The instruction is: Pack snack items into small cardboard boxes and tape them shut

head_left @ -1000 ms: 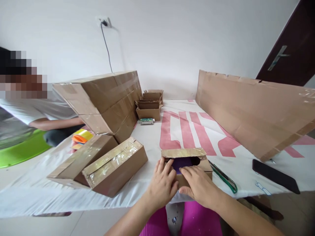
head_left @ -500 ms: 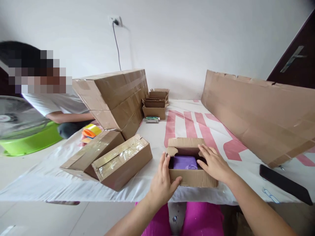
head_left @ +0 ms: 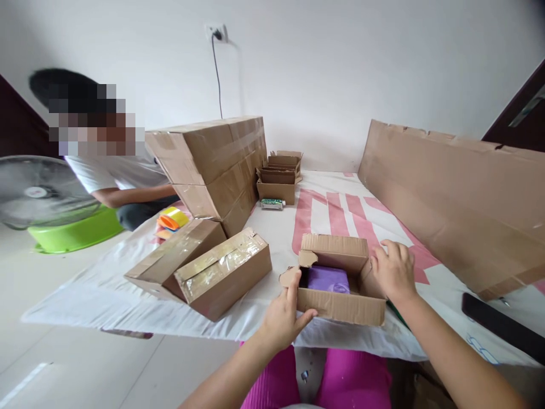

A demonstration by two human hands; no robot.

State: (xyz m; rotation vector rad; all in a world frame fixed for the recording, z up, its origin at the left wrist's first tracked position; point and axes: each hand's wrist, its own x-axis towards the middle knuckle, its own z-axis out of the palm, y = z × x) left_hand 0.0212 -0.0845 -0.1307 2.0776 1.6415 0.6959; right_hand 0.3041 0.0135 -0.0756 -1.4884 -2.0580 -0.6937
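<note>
An open cardboard box point(head_left: 340, 309) sits on the cloth-covered table in front of me. Inside it lies a purple packet point(head_left: 327, 279), toward the left end. My left hand point(head_left: 283, 318) holds the box's left end, thumb on the front wall and fingers along the side by a torn flap point(head_left: 289, 276). At the right end, my right hand point(head_left: 395, 271) has bent fingers on the upper edge, its fingertips partly hidden. A strip of something green point(head_left: 398, 314) shows beneath my right wrist, mostly covered.
Two taped cardboard boxes point(head_left: 225, 278) lie at the left, before a large carton stack point(head_left: 221, 170). Open small boxes point(head_left: 276, 192) and a green-and-white carton point(head_left: 272, 204) stand farther back. At the right are a cardboard panel point(head_left: 447, 204) and a black phone point(head_left: 502, 329). Another person crouches left.
My right hand has moved from over the box opening out to its right end, and more of the inside shows. The left hand stays at the left end. The view has shifted slightly.
</note>
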